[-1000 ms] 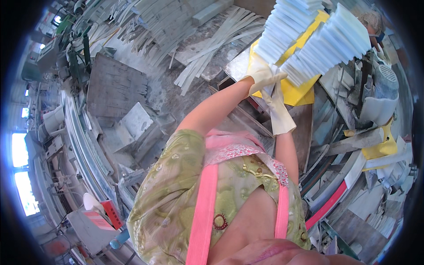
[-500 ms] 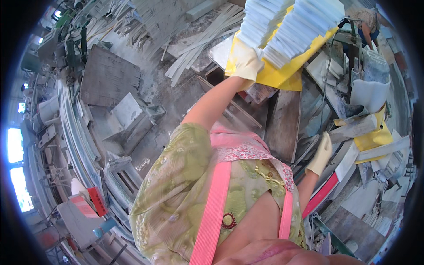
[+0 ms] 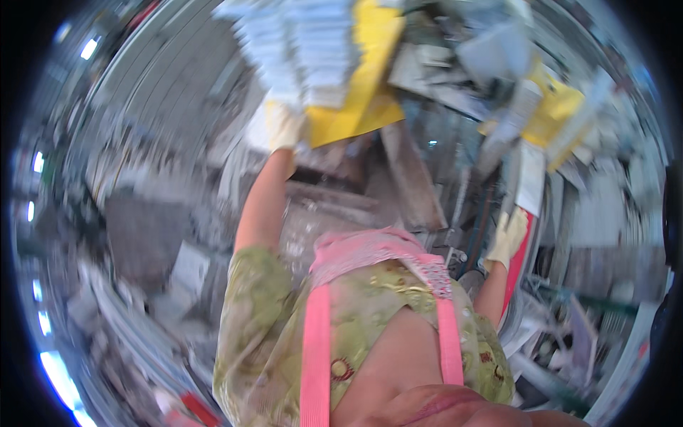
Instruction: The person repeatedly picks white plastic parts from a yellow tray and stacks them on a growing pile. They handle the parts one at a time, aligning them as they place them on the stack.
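1. L hand (image 3: 284,127), gloved, arm stretched up/fwd; fingers clamped on lower edge of the pale-blue stack (image 3: 302,50), which sits directly above the glove, long axis running up and away from it.
2. Yellow sheet (image 3: 366,78) lies just right of stack, touching it, partly behind.
3. R hand (image 3: 509,238), gloved, low and well right of stack, resting against a white/red strip (image 3: 528,206); fingers curled, grip unclear — can't tell, blurred.
4. L hand far nearer the stack than R.
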The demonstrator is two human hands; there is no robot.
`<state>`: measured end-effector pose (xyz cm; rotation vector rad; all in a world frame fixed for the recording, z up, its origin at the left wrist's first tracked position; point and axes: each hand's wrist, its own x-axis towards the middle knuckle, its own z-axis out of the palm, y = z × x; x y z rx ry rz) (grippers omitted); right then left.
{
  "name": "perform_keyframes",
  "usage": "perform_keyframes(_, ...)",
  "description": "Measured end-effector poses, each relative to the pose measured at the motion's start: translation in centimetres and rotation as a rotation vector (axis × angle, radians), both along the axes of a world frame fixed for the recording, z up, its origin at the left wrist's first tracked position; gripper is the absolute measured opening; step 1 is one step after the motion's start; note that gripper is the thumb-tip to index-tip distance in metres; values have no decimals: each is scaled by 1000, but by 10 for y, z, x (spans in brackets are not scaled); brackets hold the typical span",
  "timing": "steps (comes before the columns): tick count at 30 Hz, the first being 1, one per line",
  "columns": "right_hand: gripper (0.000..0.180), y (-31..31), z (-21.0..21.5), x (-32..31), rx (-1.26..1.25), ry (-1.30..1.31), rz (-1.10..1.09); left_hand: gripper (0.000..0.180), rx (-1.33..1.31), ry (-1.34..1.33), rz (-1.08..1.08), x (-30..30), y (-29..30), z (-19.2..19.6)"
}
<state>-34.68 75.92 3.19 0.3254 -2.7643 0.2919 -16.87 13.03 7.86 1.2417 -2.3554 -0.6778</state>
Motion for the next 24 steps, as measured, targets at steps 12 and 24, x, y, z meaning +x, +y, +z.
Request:
perform_keyframes(12, 60, -10, 8, 19, -68, -81, -125, 72, 160, -47, 29, -1, -10, 2)
perform_keyframes(24, 38, 18, 24, 25, -262, -67, -30, 64, 249, 214, -24, 6, 2, 15)
